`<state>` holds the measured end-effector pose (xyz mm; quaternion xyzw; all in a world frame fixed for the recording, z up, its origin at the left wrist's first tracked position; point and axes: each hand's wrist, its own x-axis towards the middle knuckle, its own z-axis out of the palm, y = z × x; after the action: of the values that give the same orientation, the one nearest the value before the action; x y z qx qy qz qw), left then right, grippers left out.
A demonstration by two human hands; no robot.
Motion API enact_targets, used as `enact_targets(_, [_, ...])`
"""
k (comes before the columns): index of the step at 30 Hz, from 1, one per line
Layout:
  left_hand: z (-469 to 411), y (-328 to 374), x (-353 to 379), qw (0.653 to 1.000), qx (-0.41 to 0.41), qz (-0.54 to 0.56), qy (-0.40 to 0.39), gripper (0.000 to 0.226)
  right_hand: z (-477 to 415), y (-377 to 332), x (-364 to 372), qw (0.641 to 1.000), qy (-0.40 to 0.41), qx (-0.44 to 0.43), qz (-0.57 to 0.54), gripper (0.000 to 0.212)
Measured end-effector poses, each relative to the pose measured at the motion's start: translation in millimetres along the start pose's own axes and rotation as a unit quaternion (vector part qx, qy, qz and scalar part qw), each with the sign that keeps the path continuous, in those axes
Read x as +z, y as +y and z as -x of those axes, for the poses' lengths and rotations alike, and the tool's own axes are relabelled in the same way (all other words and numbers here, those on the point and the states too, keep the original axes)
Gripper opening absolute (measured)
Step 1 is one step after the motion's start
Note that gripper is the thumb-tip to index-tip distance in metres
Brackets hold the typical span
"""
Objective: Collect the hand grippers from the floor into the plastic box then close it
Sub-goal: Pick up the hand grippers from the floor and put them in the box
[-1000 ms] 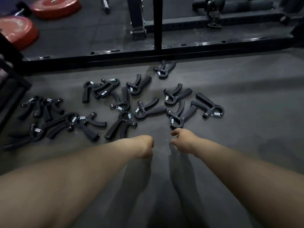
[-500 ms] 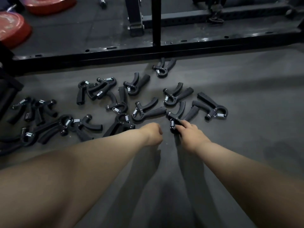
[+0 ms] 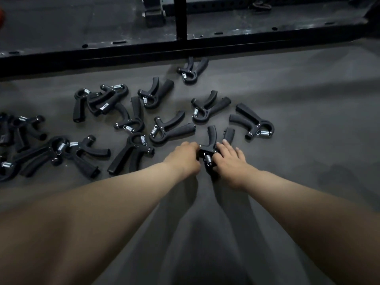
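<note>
Several black hand grippers with steel springs lie scattered on the grey floor point(image 3: 298, 99). The nearest hand gripper point(image 3: 211, 138) sits between my hands, handles pointing away from me. My right hand point(image 3: 231, 161) lies over its right handle, thumb by the spring, gripping it. My left hand point(image 3: 184, 156) has curled fingers closed against the left side of its head. Others lie close by: one gripper point(image 3: 170, 128) just left, one gripper point(image 3: 255, 122) to the right, one gripper point(image 3: 131, 151) left of my left hand. No plastic box is in view.
A black steel rack base beam point(image 3: 226, 45) runs across the floor behind the grippers, with an upright post point(image 3: 182, 17) rising from it. One gripper point(image 3: 192, 70) lies right against the beam. More grippers point(image 3: 20, 130) pile up at the left edge.
Both hands reached forward to the nearest gripper. The right hand closed on it first, then the left hand came against its left side. The camera dipped closer to the floor.
</note>
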<state>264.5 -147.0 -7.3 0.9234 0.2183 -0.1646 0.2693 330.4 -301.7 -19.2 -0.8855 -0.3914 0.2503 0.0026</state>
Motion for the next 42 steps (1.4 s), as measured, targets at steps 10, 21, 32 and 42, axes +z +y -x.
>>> enact_targets(10, [2, 27, -16, 0.967, -0.007, 0.254, 0.019, 0.077, 21, 8, -93, 0.817, 0.065, 0.078, -0.567, 0.037])
enact_targets(21, [34, 95, -11, 0.976, 0.085, 0.199, -0.02, 0.019, 83, 50, -114, 0.629, -0.007, 0.153, -0.762, 0.046])
enact_targets(32, [81, 232, -2, 0.961, 0.178, 0.203, -0.064, 0.025, 200, 111, -150, 0.789, 0.043, 0.185, -0.584, 0.014])
enact_targets(42, [133, 367, 75, 0.935, 0.318, 0.036, -0.151, 0.018, 356, 218, -97, 0.709, 0.05, 0.276, -0.647, 0.02])
